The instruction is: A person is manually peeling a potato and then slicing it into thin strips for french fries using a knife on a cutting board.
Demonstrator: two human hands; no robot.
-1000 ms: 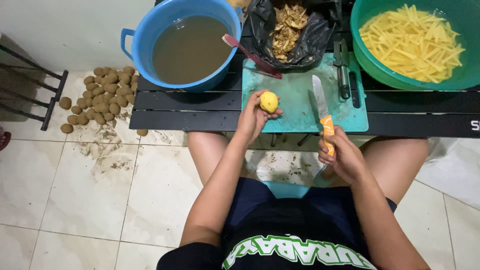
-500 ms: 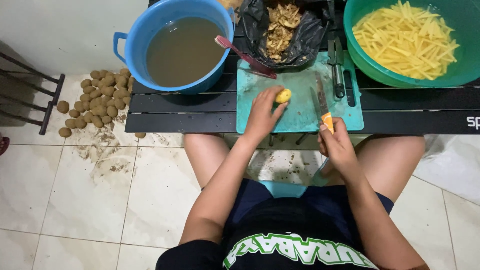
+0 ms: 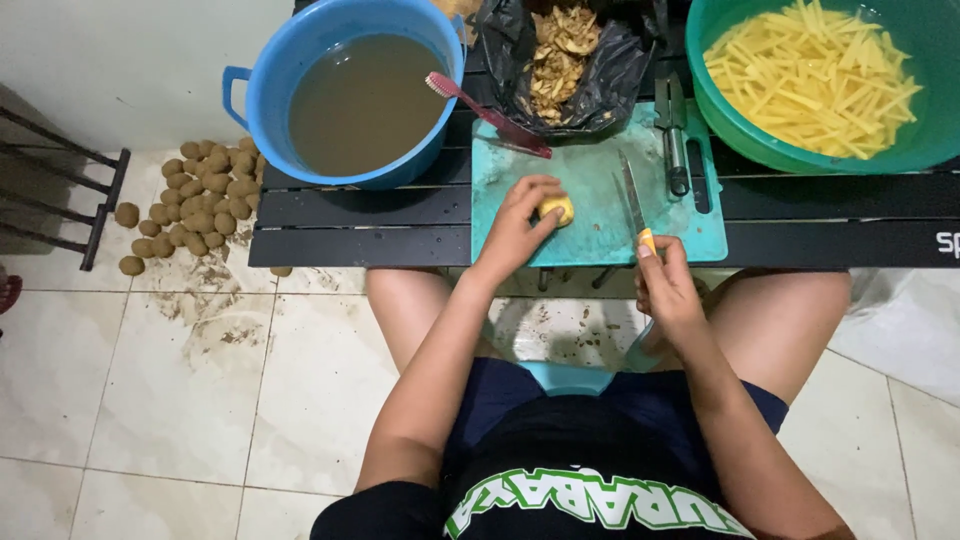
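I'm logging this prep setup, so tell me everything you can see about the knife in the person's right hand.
The knife has a narrow, silvery blade that looks like metal and an orange handle, mostly hidden inside the right hand. The blade points away from the person, lying low over the teal cutting board, with its tip towards the board's middle. It sits just right of the peeled potato that the left hand holds on the board; blade and potato are apart. Whether the blade touches the board cannot be told.

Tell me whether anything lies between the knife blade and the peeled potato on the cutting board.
Nothing visible does. The left hand holds the peeled potato down on the green cutting board. The right hand holds the knife just to the potato's right, with only bare board between them. The peeler lies farther right, out of the way.
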